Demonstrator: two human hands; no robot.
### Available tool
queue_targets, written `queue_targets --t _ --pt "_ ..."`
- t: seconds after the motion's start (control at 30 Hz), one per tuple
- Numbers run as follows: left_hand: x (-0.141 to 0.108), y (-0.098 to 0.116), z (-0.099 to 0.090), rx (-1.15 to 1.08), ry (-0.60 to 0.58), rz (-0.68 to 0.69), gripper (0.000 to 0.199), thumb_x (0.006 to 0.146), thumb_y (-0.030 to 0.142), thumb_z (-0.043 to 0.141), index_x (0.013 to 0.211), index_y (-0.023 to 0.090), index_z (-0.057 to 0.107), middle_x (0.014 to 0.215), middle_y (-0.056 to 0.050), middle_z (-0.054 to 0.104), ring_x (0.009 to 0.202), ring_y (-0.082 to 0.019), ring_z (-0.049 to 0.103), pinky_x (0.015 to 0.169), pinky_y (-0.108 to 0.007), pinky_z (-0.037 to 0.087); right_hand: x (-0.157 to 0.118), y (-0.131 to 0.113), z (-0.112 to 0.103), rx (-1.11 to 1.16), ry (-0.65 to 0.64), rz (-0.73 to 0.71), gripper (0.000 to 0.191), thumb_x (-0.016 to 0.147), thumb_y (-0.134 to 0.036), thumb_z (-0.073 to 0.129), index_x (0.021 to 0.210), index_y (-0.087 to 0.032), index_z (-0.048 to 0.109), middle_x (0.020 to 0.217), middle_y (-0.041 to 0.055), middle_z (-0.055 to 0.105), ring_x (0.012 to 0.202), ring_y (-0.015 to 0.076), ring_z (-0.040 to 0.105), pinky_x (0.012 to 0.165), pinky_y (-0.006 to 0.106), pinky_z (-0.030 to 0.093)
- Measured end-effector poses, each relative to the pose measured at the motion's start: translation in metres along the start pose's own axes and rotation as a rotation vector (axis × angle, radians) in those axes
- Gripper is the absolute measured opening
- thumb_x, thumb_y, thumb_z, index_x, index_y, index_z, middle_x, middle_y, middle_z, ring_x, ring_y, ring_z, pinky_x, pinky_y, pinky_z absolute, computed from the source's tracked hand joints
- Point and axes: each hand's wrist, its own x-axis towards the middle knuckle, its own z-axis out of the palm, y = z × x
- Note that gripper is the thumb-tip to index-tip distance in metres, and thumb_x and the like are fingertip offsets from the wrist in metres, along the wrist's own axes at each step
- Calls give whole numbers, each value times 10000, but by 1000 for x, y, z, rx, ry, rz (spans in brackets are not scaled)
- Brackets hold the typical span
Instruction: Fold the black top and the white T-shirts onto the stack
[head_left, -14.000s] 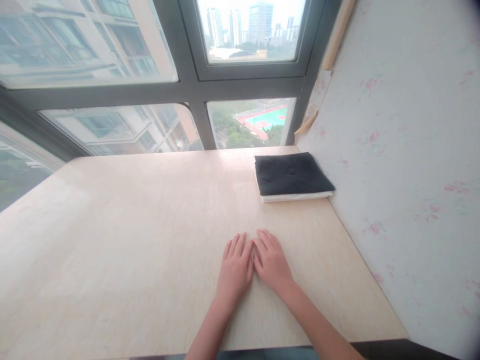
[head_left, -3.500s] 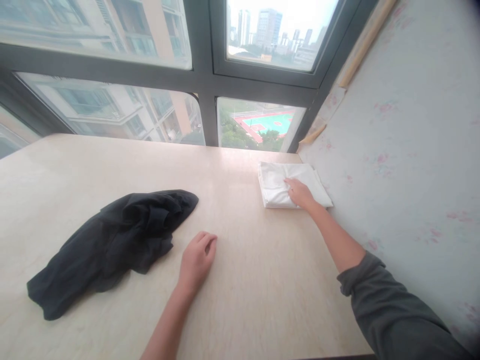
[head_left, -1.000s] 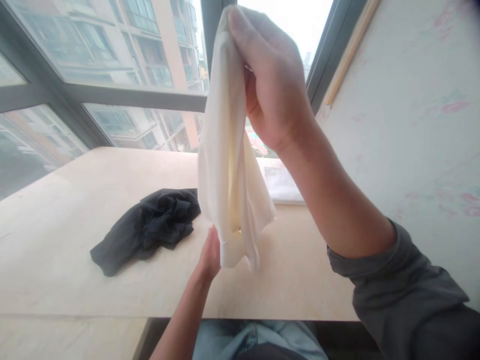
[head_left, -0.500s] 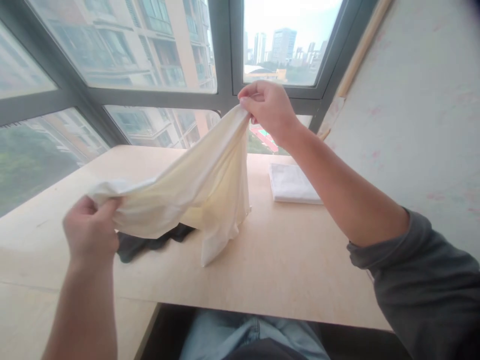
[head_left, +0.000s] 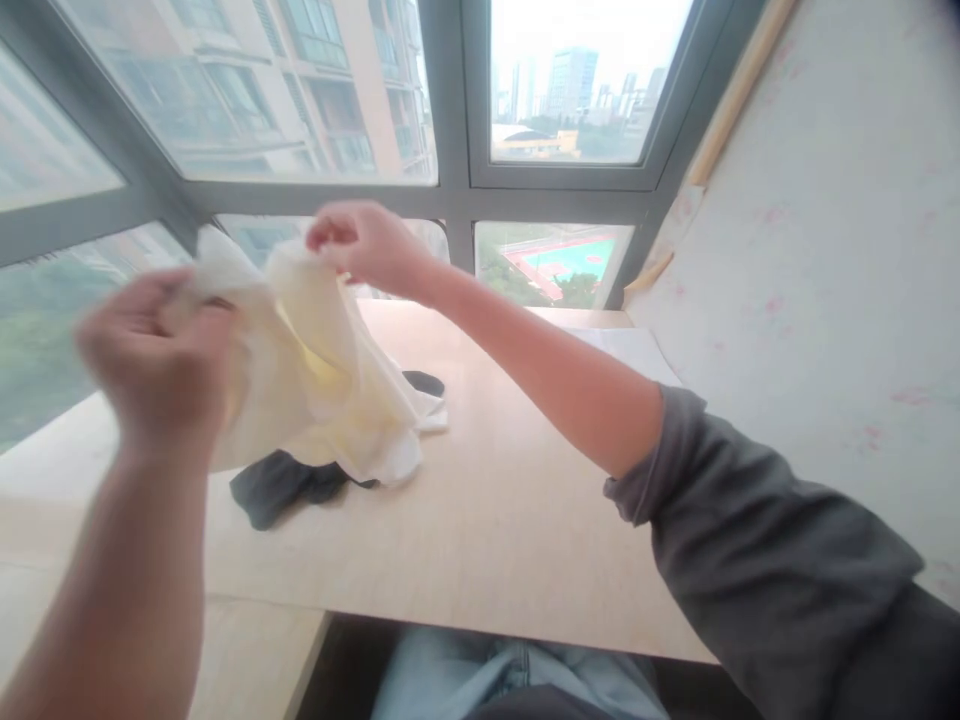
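A thin cream-coloured cloth [head_left: 300, 380] hangs between my two hands above the table, its lower folds drooping near the tabletop. My left hand [head_left: 161, 345] is closed on its left top edge, slightly smeared by motion. My right hand [head_left: 360, 245] pinches the cloth's upper right part, higher and farther from me. Beneath and in front of the cloth lies a crumpled black cloth item [head_left: 289, 490], partly covered. Another dark piece [head_left: 424, 382] shows behind the cloth's right side; whether it belongs to the same item I cannot tell.
The pale wooden table [head_left: 510, 520] reaches back to grey-framed windows [head_left: 454, 200]. A folded white cloth [head_left: 622, 345] lies at the right rear, partly hidden behind my right forearm. A papered wall [head_left: 810, 250] bounds the right side.
My right hand has moved left and slightly down, bringing its end of the cream cloth close to my left hand. My left hand has risen. The cloth, stretched before, now hangs bunched.
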Motion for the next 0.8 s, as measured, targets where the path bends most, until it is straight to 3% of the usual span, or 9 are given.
queue_targets --t 0.1,0.17,0.23,0.27,0.3,0.4,0.53,0.7,0.8 --pt "-56 -30 51 183 -257 272 422 909 436 550 1161 117 664 1255 -99 658 1226 -279 566 1103 -492 405 -83 32 6 -146 -268 329 104 768 -132 672 859 -183 670 857 -17 700 767 117 619 686 263 539" --pt "-99 -59 79 434 -452 246 450 866 467 584 1202 175 652 1356 -137 601 1326 -363 473 1142 -602 285 -137 60 3 -179 -243 401 130 773 -125 655 885 -169 702 918 23 728 812 131 658 718 255 536" --pt "-133 -88 97 595 -577 215 553 856 480 585 1306 159 581 1436 -193 523 1358 -410 420 1121 -658 247 -186 93 -9 -128 -143 485 168 814 -171 614 946 -180 719 976 34 744 839 133 685 714 238 545" --pt "-144 -101 102 631 -576 221 554 882 473 547 1339 160 551 1454 -193 504 1378 -396 398 1133 -636 239 -209 109 -19 -174 -37 531 172 819 -184 599 935 -186 725 958 27 749 825 130 692 705 231 548" --pt "-150 -111 104 648 -566 236 544 906 462 509 1357 158 529 1458 -191 500 1381 -382 395 1137 -616 242 -230 124 -32 -276 119 574 173 820 -184 572 896 -186 728 925 21 751 805 128 696 703 226 549" --pt "-147 -131 104 673 -518 241 503 928 450 457 1342 174 529 1412 -159 545 1302 -352 477 1109 -571 309 -289 159 -84 -509 408 679 317 851 -157 410 962 -159 707 962 62 743 835 157 699 780 304 558" --pt "-127 -128 102 684 -475 244 441 875 446 518 1229 199 606 1303 -111 625 1141 -324 587 1012 -535 427 -348 187 -154 -773 559 763 389 817 -139 389 1052 -147 699 1107 116 716 1038 232 666 980 428 494" --pt "-138 -91 105 519 -212 331 374 893 393 523 1205 212 623 1308 -106 627 1173 -321 591 1027 -555 436 -377 217 -199 -933 382 767 489 805 -156 481 1271 -140 632 1440 121 541 1372 248 452 1176 405 329" --pt "-171 -61 116 258 -269 380 287 915 321 530 1165 215 623 1251 -92 655 1143 -270 619 999 -443 488 -374 230 -207 -1002 255 770 553 843 -194 502 1392 -146 545 1574 101 373 1462 253 317 1208 408 275"
